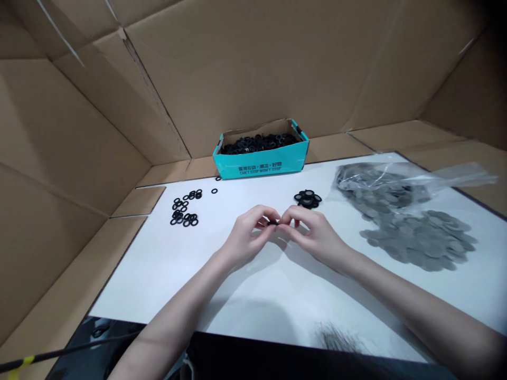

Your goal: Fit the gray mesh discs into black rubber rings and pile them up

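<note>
At the middle of the white board, my left hand [249, 231] pinches a small black ring [272, 223] between thumb and fingertips. My right hand [311, 228] is closed on the same ring from the other side, and the fingertips of both hands almost meet. Fingers cover most of the ring, so I cannot tell whether a disc sits in it. Just beyond my right hand lies a small pile of black rings with grey centres [308, 199]. Loose black rings [186, 217] are scattered to the left. Thin grey discs [422, 240] form a heap on the right.
A turquoise box [261, 164] full of black rings stands at the back edge. Behind the grey heap, a clear plastic bag [380, 184] holds more discs. Cardboard walls [253, 68] enclose the back and sides. A dark cable [71, 349] crosses the lower left.
</note>
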Motion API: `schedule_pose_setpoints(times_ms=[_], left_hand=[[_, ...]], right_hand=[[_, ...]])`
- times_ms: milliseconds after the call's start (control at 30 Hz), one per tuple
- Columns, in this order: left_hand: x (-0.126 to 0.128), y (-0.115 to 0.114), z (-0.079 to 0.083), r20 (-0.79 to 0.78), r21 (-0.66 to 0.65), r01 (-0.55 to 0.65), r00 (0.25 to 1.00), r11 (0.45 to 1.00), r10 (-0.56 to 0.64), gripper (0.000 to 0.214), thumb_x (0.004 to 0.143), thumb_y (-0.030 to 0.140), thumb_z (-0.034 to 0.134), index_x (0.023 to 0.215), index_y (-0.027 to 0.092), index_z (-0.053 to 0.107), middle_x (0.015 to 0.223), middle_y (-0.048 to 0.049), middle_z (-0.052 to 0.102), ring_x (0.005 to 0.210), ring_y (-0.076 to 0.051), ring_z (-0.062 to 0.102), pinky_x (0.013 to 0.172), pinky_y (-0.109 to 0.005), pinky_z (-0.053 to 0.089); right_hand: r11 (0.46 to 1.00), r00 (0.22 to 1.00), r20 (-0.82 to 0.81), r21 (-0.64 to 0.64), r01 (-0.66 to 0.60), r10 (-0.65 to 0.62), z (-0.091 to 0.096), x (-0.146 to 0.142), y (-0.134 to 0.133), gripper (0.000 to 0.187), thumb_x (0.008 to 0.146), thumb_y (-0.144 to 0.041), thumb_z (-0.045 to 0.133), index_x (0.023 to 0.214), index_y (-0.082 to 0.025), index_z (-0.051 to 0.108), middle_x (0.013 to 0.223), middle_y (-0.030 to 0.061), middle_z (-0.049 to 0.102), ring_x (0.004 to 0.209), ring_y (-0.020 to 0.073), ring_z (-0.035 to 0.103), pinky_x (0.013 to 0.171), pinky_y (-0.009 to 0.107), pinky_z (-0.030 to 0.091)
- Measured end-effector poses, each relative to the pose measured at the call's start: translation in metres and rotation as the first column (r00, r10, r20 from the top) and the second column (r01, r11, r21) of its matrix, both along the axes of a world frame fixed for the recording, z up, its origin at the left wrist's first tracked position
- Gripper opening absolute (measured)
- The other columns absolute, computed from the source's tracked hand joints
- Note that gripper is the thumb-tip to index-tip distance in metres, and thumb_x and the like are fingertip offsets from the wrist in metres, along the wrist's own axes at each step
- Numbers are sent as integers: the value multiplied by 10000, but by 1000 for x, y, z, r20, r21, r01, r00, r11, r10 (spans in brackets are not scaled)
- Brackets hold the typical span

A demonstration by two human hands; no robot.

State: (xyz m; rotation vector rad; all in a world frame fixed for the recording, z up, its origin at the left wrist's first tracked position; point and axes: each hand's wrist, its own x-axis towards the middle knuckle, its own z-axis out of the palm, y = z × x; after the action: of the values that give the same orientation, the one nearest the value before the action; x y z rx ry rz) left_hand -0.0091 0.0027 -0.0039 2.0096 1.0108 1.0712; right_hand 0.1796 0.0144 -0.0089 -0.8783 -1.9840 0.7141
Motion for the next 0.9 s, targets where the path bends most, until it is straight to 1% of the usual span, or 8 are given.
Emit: schedule_pose_setpoints(times_ms=[133, 233, 400, 500, 633, 733, 833, 900], left_hand=[[1, 0, 0, 39, -20, 8, 999, 1000, -8, 78, 907, 167, 572, 984, 175, 583, 954, -41, 645, 803, -105, 635, 740, -233, 540], [0, 0, 1, 41, -55, 30, 999, 998, -28, 87, 905, 163, 559, 990, 180, 556, 952, -36, 620, 804, -107, 633, 727, -229, 542], [-3, 1, 6, 24, -109, 99, 995, 989, -96, 110, 888, 136, 548, 983, 186, 524, 903, -11, 594, 787, -107, 642, 712, -228, 544], [-4, 1, 9, -22, -96, 108, 994, 990, -110, 110, 875, 104, 532, 950, 184, 529, 874, -1, 596, 761, -95, 628, 704, -220, 524], [-2, 0, 7, -74, -75, 24, 997, 997, -29, 172, 843, 83, 558, 971, 197, 545, 867, 6, 610, 775, -96, 604, 723, -226, 507], [-2, 0, 4, -59, -70, -12, 998, 998, 8, 214, 828, 79, 578, 1000, 204, 550, 883, 6, 620, 785, -95, 603, 734, -225, 509], [-1, 0, 5, -25, -56, -10, 1000, 998, 8, 194, 834, 77, 568, 984, 198, 552, 883, 2, 627, 797, -96, 609, 729, -219, 505], [-1, 0, 5, -15, -57, -1, 1000, 998, 1, 178, 839, 81, 565, 977, 194, 552, 879, -1, 627, 789, -95, 607, 719, -217, 500]], right_hand=[[999, 999, -52, -42, 0, -3, 1, -1, -1, 169, 902, -221, 559, 737, -196, 584, 709, 9, 619, 647, 130, 530, 596, 261, 412], [997, 998, -69, -73, -15, 10, 1, -1, -2, 175, 900, -234, 553, 733, -193, 585, 704, 9, 612, 645, 129, 532, 587, 259, 411], [996, 997, -74, -92, -20, 13, 0, -2, -4, 180, 905, -239, 545, 734, -192, 579, 708, 13, 615, 642, 128, 530, 573, 257, 402], [998, 997, -82, -68, -5, 0, -2, -3, -4, 177, 904, -230, 547, 732, -194, 567, 710, 12, 610, 642, 128, 536, 563, 254, 402], [1000, 999, -35, -6, 10, -10, -6, -2, -1, 164, 892, -200, 567, 729, -194, 587, 707, 16, 631, 653, 136, 565, 577, 261, 413], [999, 1000, 3, 34, 14, -14, -7, 0, 2, 126, 889, -194, 585, 772, -196, 631, 746, 29, 670, 698, 153, 602, 623, 280, 441], [997, 1000, -11, 76, 27, -26, -7, 1, 3, 81, 889, -198, 597, 845, -200, 665, 809, 46, 700, 754, 173, 627, 664, 302, 462], [996, 1000, -13, 87, 29, -28, -7, 1, 3, 81, 888, -197, 602, 837, -200, 665, 808, 46, 702, 758, 178, 629, 673, 307, 464]])
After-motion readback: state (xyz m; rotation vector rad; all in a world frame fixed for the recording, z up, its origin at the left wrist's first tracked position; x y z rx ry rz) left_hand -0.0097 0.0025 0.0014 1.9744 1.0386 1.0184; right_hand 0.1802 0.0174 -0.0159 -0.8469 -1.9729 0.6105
